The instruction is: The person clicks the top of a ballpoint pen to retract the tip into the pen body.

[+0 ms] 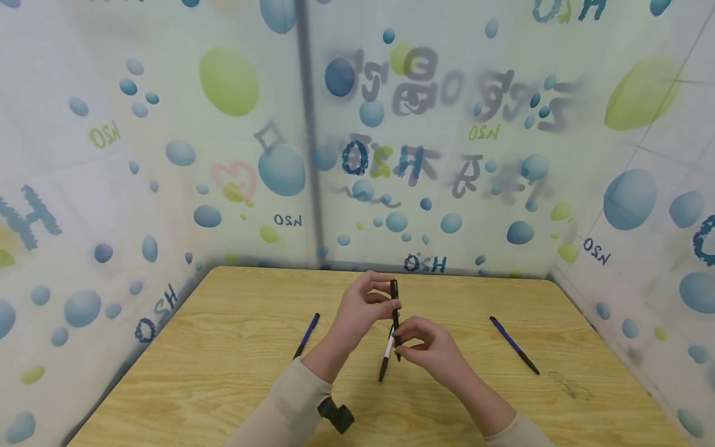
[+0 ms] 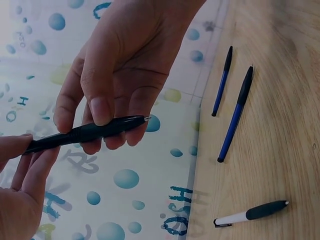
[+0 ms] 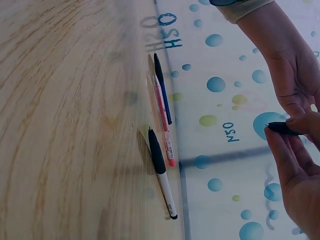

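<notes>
A black pen (image 1: 395, 310) is held upright between both hands in the head view, its tip pointing down. My left hand (image 1: 360, 310) pinches its upper end between thumb and fingers. Lower down, near the tip, my right hand (image 1: 432, 347) pinches the barrel with thumb and forefinger. In the left wrist view the metal tip of the black pen (image 2: 95, 131) sticks out past the right hand's fingers (image 2: 102, 107). Just behind the hands, a white pen with a black grip (image 1: 385, 359) lies on the table. The right wrist view shows only the pen's tip end.
On the wooden table (image 1: 223, 366), a blue pen (image 1: 514, 344) lies at the right, another blue pen (image 1: 307, 335) beside the left forearm. The left wrist view shows two blue pens side by side. A red pen (image 3: 164, 120) appears in the right wrist view. Patterned sheets (image 1: 251, 155) surround the table.
</notes>
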The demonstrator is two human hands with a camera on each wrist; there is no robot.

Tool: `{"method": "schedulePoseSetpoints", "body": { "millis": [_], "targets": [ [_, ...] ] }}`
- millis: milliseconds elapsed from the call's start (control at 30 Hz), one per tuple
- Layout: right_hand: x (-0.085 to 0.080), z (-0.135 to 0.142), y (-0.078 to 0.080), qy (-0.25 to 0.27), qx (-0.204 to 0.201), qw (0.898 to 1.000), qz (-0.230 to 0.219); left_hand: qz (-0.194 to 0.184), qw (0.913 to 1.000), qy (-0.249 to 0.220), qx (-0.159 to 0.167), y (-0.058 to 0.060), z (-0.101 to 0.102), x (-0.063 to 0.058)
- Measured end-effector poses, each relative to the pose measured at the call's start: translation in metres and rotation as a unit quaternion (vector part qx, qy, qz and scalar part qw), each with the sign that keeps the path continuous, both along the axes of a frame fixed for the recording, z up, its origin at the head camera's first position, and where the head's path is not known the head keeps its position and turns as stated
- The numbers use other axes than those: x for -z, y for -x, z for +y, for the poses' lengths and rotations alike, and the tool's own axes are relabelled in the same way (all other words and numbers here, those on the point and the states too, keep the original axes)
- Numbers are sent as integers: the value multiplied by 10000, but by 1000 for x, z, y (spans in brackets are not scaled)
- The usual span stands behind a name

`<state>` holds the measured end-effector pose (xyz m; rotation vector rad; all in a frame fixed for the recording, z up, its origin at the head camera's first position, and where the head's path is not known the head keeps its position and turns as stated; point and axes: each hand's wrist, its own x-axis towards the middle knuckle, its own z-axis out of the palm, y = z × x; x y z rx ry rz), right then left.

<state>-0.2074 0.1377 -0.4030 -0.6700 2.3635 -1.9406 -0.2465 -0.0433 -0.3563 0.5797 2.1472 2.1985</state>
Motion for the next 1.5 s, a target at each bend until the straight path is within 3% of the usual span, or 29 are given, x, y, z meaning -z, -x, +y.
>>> {"method": "schedulePoseSetpoints", "body": {
  "millis": [900, 1167, 1367, 1500],
  "targets": [
    [-3, -3, -4, -8, -80, 9999, 120, -127, 9998, 49, 159, 0, -4, -4],
    [-4, -1, -3, -218, -28, 9997, 72, 213, 9993, 293, 89, 1, -7, -5],
    [-2, 8, 0, -466, -62, 9989, 85, 659, 9942, 633, 565, 2, -19, -2],
    [-2, 16, 1, -466, -101, 9987, 155, 844, 9899, 890, 708, 1, -29, 2]
  ]
}}
